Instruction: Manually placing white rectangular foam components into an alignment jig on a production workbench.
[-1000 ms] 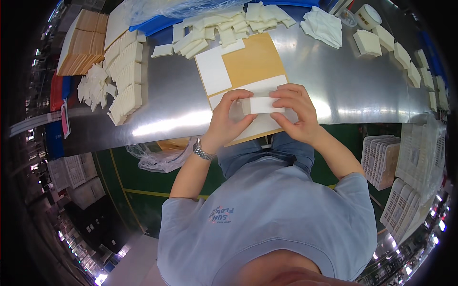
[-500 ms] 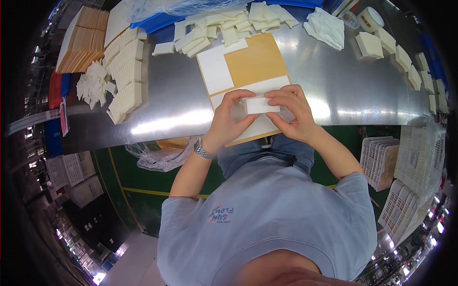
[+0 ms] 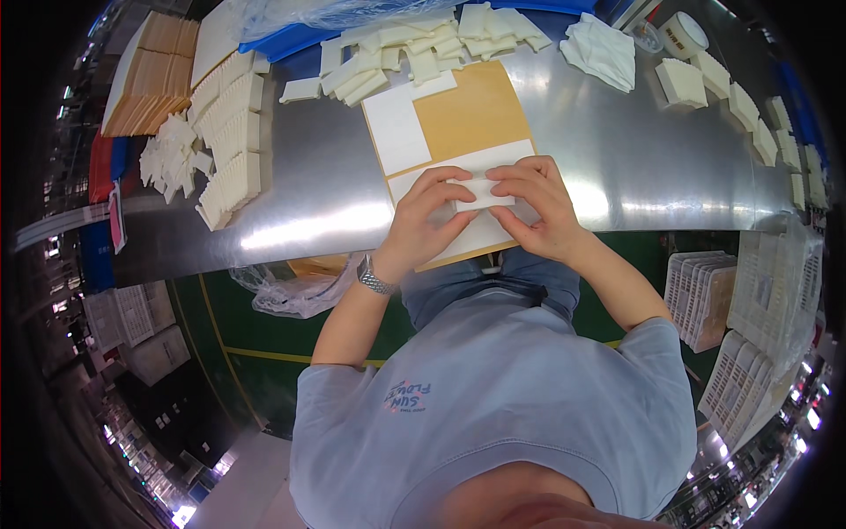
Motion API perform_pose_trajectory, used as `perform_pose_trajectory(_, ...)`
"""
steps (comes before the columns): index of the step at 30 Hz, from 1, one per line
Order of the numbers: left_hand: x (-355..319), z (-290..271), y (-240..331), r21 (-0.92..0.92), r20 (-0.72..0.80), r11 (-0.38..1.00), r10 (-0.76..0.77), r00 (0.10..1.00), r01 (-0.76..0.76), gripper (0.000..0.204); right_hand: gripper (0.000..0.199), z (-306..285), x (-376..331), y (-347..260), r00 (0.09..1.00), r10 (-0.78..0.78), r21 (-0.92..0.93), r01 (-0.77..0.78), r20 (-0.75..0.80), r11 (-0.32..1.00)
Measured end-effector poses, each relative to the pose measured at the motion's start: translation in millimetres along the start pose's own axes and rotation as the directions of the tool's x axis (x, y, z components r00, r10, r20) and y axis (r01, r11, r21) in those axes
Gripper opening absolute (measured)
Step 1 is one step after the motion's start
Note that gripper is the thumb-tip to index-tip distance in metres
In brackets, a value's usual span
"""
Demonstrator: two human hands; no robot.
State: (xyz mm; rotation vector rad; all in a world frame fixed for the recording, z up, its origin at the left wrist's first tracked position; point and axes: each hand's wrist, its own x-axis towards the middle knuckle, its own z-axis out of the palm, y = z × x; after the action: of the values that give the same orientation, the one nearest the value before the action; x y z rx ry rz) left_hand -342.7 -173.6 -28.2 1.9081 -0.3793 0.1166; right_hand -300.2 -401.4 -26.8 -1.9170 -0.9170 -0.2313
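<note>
Both hands grip a small white rectangular piece (image 3: 481, 192) at its two ends, above a tan sheet with white sections (image 3: 476, 110). My left hand (image 3: 432, 210) has its thumb at the near edge and its fingers on the piece's left end. My right hand (image 3: 539, 204) pinches the right end between thumb and fingers. The sheet lies on the metal table and its near end overhangs the front edge. Fingers hide part of the piece's far side.
A loose heap of cream flat pieces (image 3: 379, 66) lies beyond the sheet. To the left are stacked cream pieces (image 3: 236, 132), small scraps (image 3: 174, 157) and a tall tan stack (image 3: 152, 79). At the far right are a white cloth (image 3: 599, 51), a white tub (image 3: 683, 35) and rows of cream pieces (image 3: 683, 85).
The fingers of my left hand have moved in over the white piece's left end, covering more of it. Both hands stay in nearly the same place.
</note>
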Motion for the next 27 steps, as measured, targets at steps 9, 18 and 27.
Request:
perform_pose_trajectory(9, 1, -1, -1, 0.002, 0.01, 1.0, 0.012, 1.0, -0.012, 0.028, 0.059, -6, -13, 6, 0.965, 0.261, 0.173, -0.255, -0.012, 0.951)
perform_pose_trajectory(18, -1, -1, -6, 0.02, 0.006, 0.999, 0.038, 0.999, -0.038, 0.027, 0.042, -6, -18, 14, 0.981, 0.194, 0.098, -0.194, 0.009, 0.976)
perform_pose_trajectory(27, -2, 0, -9, 0.013, -0.007, 0.999, 0.048, 0.999, -0.048, 0.025, 0.041, -5, -15, 14, 0.991, 0.132, 0.043, -0.133, 0.025, 0.99)
